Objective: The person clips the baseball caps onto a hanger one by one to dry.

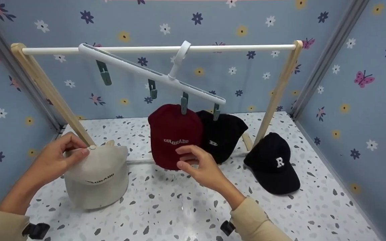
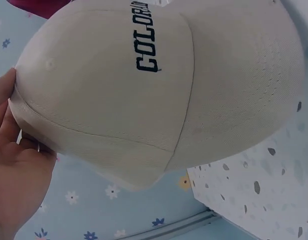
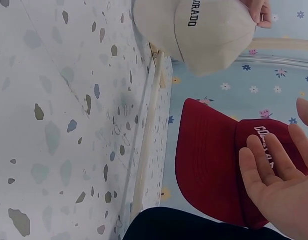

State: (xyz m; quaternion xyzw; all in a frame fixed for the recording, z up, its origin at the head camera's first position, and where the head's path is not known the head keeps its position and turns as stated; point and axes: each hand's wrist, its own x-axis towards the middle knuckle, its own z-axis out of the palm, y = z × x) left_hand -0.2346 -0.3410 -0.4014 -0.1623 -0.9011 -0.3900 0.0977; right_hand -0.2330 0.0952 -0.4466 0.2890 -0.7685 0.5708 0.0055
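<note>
A beige baseball cap with dark COLORADO lettering hangs from my left hand, whose thumb and fingers pinch it near the top of the crown. In the left wrist view the cap fills most of the picture. My right hand has its fingers spread and slightly bent in front of a dark red COLORADO cap, holding nothing. That cap hangs from a grey-green clip on a white hanger. Beside it a black cap hangs from the end clip. Two clips further left on the hanger hold nothing.
The hanger tilts down to the right, hooked on the white rail of a wooden-legged rack. Another black cap with a white R rests on the speckled table at right. Flowered panels enclose the back and sides.
</note>
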